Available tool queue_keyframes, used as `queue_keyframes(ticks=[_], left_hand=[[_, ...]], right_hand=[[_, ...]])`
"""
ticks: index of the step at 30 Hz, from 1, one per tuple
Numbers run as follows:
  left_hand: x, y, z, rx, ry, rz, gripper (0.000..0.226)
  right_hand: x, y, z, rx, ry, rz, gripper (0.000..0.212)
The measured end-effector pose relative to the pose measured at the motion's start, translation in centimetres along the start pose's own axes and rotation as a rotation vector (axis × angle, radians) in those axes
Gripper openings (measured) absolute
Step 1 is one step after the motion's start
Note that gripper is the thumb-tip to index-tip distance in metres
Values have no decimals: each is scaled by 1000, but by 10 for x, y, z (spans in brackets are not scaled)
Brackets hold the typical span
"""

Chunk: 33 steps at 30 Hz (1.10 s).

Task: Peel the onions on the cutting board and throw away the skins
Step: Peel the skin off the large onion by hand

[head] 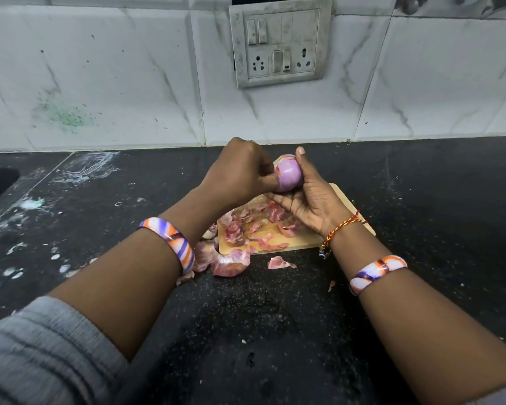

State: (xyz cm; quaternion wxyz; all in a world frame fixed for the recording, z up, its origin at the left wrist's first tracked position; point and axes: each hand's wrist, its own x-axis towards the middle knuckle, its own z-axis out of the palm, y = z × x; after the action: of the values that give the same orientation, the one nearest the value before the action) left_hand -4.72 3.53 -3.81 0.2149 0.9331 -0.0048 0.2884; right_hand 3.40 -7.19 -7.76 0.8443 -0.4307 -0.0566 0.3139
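Hands working a round purple onion held above the pale wooden cutting board.

Right hand cradles the onion with curled fingers and thumb up its side; left hand pinches at its surface, apparently picking off a last strip. Most of it already shows smooth and glossy. Papery pink skins litter the board and spill onto the black stone counter. No other onion is visible; all the skins remain to be thrown away.

Both forearms are reaching forward; the right hand is cupping palm-up, and the left hand is pinching with curled fingers.
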Motion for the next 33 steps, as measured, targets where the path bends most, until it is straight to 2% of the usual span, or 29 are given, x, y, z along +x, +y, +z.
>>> queue_keyframes(ticks=[4,8,12,16,18,21,27,30,33], left_hand=[[-1,4,5,71,38,11,26],[1,7,9,112,89,15,14],[2,8,12,28,102,17,11],[3,7,14,-62,128,4,12],[4,6,14,-75,136,29,10],[6,4,15,-40,141,73,5],[10,4,22,104,152,54,29],[13,6,23,215,142,7,29],[16,5,24,209,131,-34,27]], right_hand=[[1,0,-2,24,11,-20,59],[-2,-1,-3,-15,9,-43,50],[-3,-6,-5,31,13,-49,52],[-4,-12,-8,-29,1,-62,49],[-3,-14,-8,-48,-13,-64,44],[-2,-13,-8,-68,-9,-63,47],[7,-10,-3,-45,-25,-75,45],[12,-8,-1,-42,-26,-83,41],[13,-7,0,-23,-38,-85,41]])
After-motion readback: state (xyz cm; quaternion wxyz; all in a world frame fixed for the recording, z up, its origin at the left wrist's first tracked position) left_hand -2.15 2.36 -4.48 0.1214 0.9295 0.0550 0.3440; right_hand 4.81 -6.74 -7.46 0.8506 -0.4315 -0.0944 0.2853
